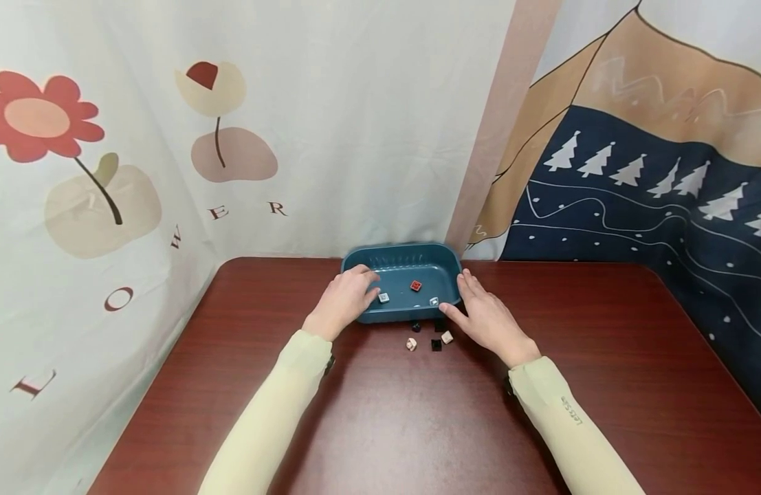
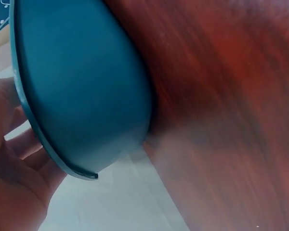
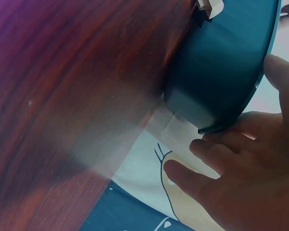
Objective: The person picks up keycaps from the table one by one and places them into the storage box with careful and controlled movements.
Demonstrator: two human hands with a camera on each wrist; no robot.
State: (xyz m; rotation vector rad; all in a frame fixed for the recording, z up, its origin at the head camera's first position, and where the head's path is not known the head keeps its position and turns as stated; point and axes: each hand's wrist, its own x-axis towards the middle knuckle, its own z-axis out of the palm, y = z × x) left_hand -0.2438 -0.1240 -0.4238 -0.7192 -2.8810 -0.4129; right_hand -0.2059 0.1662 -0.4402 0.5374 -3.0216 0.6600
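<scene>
Centrally, blue tray (image 1: 392, 315), left grip (image 1: 346, 294) loosely bent over one end, right grip (image 1: 487, 313) spread alongside, both empty.

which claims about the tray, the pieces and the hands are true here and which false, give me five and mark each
1. A red piece lies inside the blue tray. True.
2. The tray is upside down. False: its open side faces up.
3. The left hand is at the tray's left end. True.
4. The right hand is at the tray's right end. True.
5. No piece lies outside the tray. False: a black piece lies on the table in front of it.
</scene>
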